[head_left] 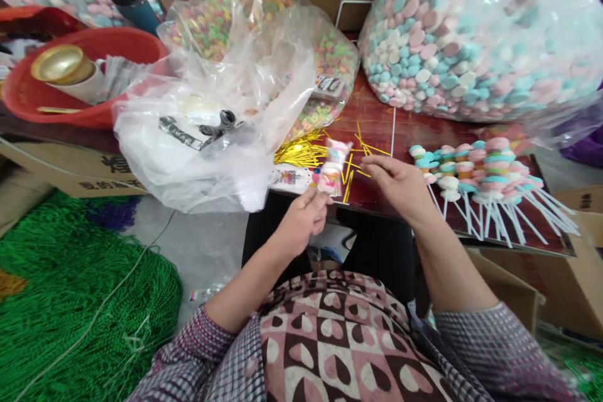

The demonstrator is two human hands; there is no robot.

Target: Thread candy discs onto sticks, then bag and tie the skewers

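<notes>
Head view looks down over a dark red table (377, 122) crowded with sacks. Largest is the clear bag of pastel candy discs (475, 31) at the far right, full of pink, blue and white pieces. Next to it, toward the middle, a bag of small multicoloured candy rings (264, 31) slumps open, and a crumpled empty plastic sheet (202, 138) spills off the table's near edge. A red basin (89, 75) at the left holds a roll with a gold cap. Green netting (70, 301) covers the floor at lower left.

On the right of the table lies a row of finished candy skewers (475, 169), white sticks fanned toward the person; these look threaded but bare, with no wrappers that I can make out. A loose heap of gold twist ties (301, 152) lies between the bags and the hands.

Smallest is the wrapped candy skewer (333, 166), already in a clear sleeve, held upright just above the table edge. The left hand (301, 220) pinches its lower end between thumb and fingers. The right hand (400, 183) hovers just beside it, fingers drawn narrow around what seems to be one gold tie, though it is too thin to be certain.

Judging from this, one skewer is bagged and awaits closing, while the row at the right remains to be wrapped.
</notes>
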